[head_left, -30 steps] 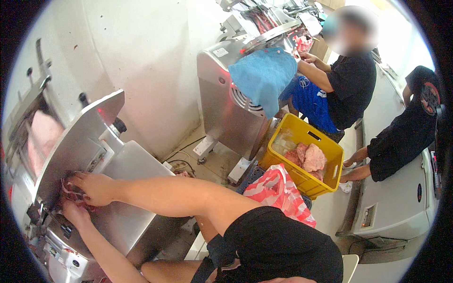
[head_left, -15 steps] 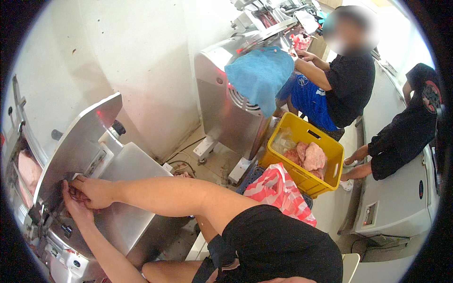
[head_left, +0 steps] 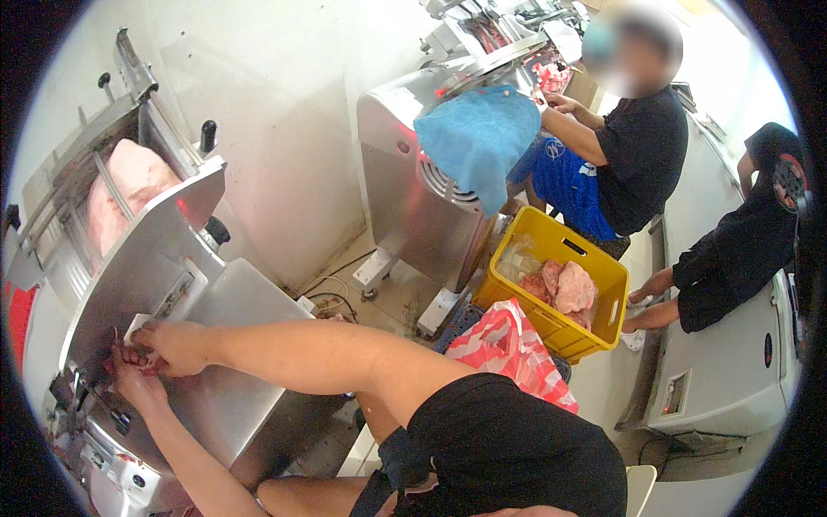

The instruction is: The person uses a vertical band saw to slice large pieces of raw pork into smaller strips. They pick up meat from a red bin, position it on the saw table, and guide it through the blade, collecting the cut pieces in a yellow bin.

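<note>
At the left stands a steel meat slicer (head_left: 241,302). A large pale pink block of meat (head_left: 129,194) rests in its carriage behind the upright metal plate. My left hand (head_left: 138,385) and my right hand (head_left: 177,347) meet low against the near side of that plate. Dark red meat slices (head_left: 145,359) are gathered between them, with the fingers of both hands closed on the slices. A small white piece (head_left: 135,327) shows beside my right fingertips; its kind is unclear. My right forearm reaches across the slicer's steel top, and the left one rises from the lower edge.
A yellow crate (head_left: 560,332) holds pinkish meat pieces; a red-and-white plastic bag (head_left: 517,353) lies beside it. Beyond, a person in black works at a second slicer (head_left: 405,172) draped with a blue cloth (head_left: 478,133). Another person stands by a white chest (head_left: 724,362). Cables (head_left: 332,297) run along the floor.
The carriage with its meat block has slid upward into fuller view. My hands have shifted slightly, and more of the red slices shows between them.
</note>
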Available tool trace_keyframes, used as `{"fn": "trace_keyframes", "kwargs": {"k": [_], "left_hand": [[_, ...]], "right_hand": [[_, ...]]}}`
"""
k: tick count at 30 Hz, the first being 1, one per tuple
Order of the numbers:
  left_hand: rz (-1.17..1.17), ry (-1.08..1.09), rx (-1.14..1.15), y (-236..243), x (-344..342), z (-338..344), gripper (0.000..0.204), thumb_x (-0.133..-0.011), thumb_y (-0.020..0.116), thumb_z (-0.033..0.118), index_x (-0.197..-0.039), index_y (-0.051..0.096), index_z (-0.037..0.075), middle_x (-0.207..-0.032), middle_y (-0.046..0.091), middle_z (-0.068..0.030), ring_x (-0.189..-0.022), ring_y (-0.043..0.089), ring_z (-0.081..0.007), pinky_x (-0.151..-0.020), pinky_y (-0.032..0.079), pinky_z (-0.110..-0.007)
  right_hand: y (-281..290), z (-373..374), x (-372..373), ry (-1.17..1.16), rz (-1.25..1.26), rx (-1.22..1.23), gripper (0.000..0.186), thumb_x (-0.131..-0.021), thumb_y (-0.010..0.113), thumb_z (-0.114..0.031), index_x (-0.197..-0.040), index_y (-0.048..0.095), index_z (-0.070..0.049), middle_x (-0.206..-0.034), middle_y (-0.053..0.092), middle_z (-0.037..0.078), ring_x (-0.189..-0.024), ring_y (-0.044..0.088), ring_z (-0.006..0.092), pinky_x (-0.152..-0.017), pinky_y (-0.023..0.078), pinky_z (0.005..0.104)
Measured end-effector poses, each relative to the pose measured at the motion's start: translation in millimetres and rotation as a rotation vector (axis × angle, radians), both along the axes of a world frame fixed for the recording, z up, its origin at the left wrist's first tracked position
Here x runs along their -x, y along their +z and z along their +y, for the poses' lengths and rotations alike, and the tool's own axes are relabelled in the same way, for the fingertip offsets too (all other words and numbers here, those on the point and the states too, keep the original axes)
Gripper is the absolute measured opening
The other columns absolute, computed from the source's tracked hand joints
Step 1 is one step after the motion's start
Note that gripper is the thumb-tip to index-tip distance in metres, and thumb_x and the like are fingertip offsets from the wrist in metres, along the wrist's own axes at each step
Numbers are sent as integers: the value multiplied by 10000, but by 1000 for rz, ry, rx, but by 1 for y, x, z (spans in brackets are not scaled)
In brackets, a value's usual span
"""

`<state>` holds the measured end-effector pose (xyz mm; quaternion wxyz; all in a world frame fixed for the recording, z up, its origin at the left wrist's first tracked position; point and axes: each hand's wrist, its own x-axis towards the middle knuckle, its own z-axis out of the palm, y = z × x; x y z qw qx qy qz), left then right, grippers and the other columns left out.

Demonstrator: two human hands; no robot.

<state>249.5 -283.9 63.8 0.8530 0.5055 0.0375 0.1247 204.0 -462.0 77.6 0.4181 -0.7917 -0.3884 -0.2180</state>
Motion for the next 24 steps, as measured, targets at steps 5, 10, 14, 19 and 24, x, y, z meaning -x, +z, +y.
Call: {"fn": "trace_keyframes", "kwargs": {"k": [5, 10, 14, 19, 24], "left_hand": [[8, -196, 88, -10, -10, 14, 286, -1013, 534, 277, -1191, 608, 65, -1144, 637, -78, -1046, 630, -220, -870, 526, -378], [-17, -150, 8, -21, -28, 25, 357, -1010, 456, 282, -1248, 592, 52, -1265, 608, -122, -1131, 612, -271, -961, 500, -432], [17, -216, 30, -26, -35, 32, 383, -1007, 400, 272, -1264, 578, 50, -1262, 604, -124, -1140, 603, -269, -981, 485, -426], [-49, -284, -94, -31, -30, 31, 358, -942, 488, 211, -1251, 578, 55, -1235, 604, -117, -1148, 593, -253, -980, 477, -405], [-8, -325, -117, -23, -17, 23, 326, -934, 526, 235, -1213, 599, 85, -1198, 619, -87, -1117, 598, -230, -957, 483, -393]], "right_hand": [[0, 4, 1, 51, -91, -157, 832, -697, 755, -167, -1409, 382, 51, -1301, 506, 278, -1224, 497, 430, -1059, 407, 458], [2, 6, 2, 77, -89, -149, 860, -695, 757, -179, -1418, 366, 74, -1361, 461, 301, -1275, 457, 444, -1107, 360, 471], [5, 6, 0, 105, -89, -92, 840, -721, 745, -197, -1417, 365, 81, -1377, 450, 306, -1285, 450, 445, -1110, 359, 468], [9, 2, 4, 88, -72, -103, 728, -788, 692, -180, -1404, 396, 70, -1361, 468, 300, -1280, 458, 439, -1092, 377, 468], [13, -4, 10, 16, -11, -103, 535, -851, 625, -159, -1347, 501, 1, -1300, 537, 245, -1189, 534, 426, -1002, 464, 460]]}}
